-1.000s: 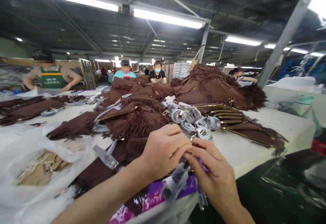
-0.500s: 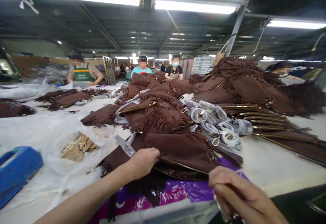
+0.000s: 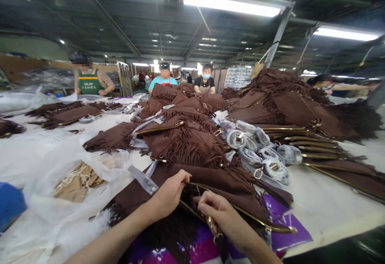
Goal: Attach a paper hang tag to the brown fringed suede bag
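— What have the fingers got hold of?

— The left hand (image 3: 170, 194) has its fingers curled over the near upper edge of a brown suede bag (image 3: 228, 184), pinching the rim by the gold zipper (image 3: 240, 210). The right hand (image 3: 224, 216) is closed too — thumb and forefinger clamped on a small gold clip or pull (image 3: 212, 226) at the bag's open mouth, with a dark strap hanging below it. Whether that metal piece is part of the zipper or of the strap, I cannot tell.

— And where does the bag lie?

— At the near edge of the table (image 3: 325, 204), partly over a purple plastic sheet (image 3: 282, 226), just in front of the heap of fringed bags (image 3: 186, 140).

— How would you expect it to handle?

— Soft and limp, I'd judge — light, with no stiffness of its own, so it sags wherever it isn't held. The suede looks grippy, not slippery. The fringe would snag easily, and the metal hardware is the only firm part. Best held at the zipper rim, as both hands do, not by the fringe.

— What else is about?

— To the right of the heap, rolled straps in clear wrap (image 3: 264, 152). To the left, a white plastic bag (image 3: 60, 168) with tan paper pieces in it. At the far side, other people stand working.
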Demonstrator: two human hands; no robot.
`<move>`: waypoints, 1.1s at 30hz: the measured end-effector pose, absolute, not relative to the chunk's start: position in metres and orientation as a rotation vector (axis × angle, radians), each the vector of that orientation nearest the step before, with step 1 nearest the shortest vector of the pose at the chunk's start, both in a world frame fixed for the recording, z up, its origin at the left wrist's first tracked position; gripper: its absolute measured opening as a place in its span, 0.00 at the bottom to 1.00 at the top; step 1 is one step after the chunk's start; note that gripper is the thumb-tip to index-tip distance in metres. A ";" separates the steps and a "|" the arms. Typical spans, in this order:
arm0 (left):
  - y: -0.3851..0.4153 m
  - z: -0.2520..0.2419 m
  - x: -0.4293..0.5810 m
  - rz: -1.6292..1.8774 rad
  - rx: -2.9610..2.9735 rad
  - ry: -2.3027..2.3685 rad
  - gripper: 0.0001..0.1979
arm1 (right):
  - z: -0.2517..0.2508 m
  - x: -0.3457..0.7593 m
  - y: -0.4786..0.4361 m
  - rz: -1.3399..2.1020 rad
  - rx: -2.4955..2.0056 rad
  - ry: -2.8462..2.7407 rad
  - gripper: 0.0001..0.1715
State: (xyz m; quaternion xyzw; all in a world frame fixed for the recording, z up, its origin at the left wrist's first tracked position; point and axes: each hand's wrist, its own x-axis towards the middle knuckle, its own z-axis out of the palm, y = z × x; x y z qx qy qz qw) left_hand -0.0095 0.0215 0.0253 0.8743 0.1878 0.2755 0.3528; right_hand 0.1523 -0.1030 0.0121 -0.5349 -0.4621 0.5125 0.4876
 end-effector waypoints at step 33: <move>0.027 0.016 0.001 0.577 1.937 0.454 0.26 | 0.006 0.165 -0.095 0.538 -1.882 -1.617 0.11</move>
